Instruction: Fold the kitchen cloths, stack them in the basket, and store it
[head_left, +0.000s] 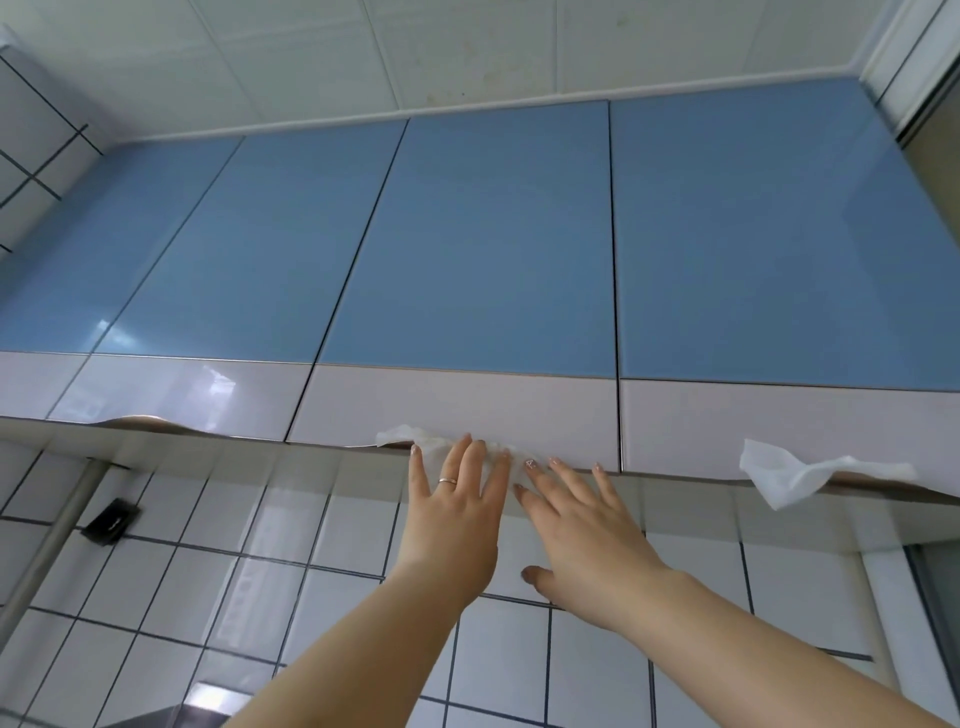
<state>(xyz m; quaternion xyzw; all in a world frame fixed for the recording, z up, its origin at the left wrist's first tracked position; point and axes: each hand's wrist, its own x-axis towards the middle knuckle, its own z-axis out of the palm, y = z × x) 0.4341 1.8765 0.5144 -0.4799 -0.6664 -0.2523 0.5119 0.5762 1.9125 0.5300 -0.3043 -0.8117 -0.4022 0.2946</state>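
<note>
Pressing flat on cabinet door (457, 410) edge, left hand (452, 512), right hand (582, 525), fingers straight

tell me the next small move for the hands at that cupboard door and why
Probably hook the fingertips under the bottom edge of the middle cupboard door and pull it open. Both the left hand and right hand lie flat at that edge, over a white cloth, and every door is shut.

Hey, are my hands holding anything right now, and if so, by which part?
Nothing is gripped. Left hand and right hand reach up with straight fingers touching the white cloth at the cabinet door's bottom edge.
</note>
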